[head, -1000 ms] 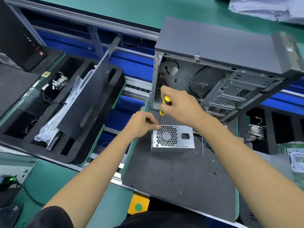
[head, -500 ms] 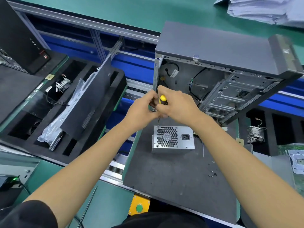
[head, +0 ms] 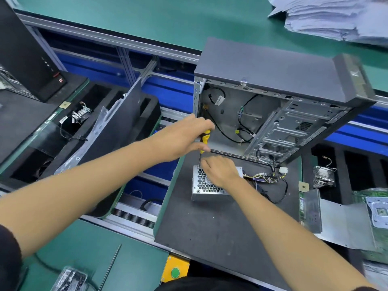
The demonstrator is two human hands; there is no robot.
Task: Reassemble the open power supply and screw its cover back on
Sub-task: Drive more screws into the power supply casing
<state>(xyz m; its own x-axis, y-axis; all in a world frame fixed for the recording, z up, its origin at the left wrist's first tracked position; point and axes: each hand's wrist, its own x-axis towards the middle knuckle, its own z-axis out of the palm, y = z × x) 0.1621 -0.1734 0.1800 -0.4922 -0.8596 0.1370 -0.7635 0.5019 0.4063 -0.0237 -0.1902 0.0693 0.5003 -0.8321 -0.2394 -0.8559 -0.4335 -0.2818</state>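
The power supply (head: 210,185) lies on the dark mat (head: 220,227) in front of you, its honeycomb fan grille facing up and its bundle of coloured wires (head: 264,177) trailing off to the right. Your left hand (head: 184,141) is curled round the yellow-and-black handle of the screwdriver (head: 204,141), which stands nearly upright with its tip at the top left corner of the power supply. Your right hand (head: 220,171) rests on top of the power supply, just beside the shaft; its fingertips are bunched near the tip, but you cannot tell from this view whether they pinch a screw or only steady the casing. Just behind the power supply stands the open computer case (head: 283,80), its empty interior with loose cables turned towards you. To the left, a black foam tray (head: 151,110) holds a dark side panel (head: 126,122) leaning at an angle. A stack of papers (head: 336,17) lies on the green bench at the top right.
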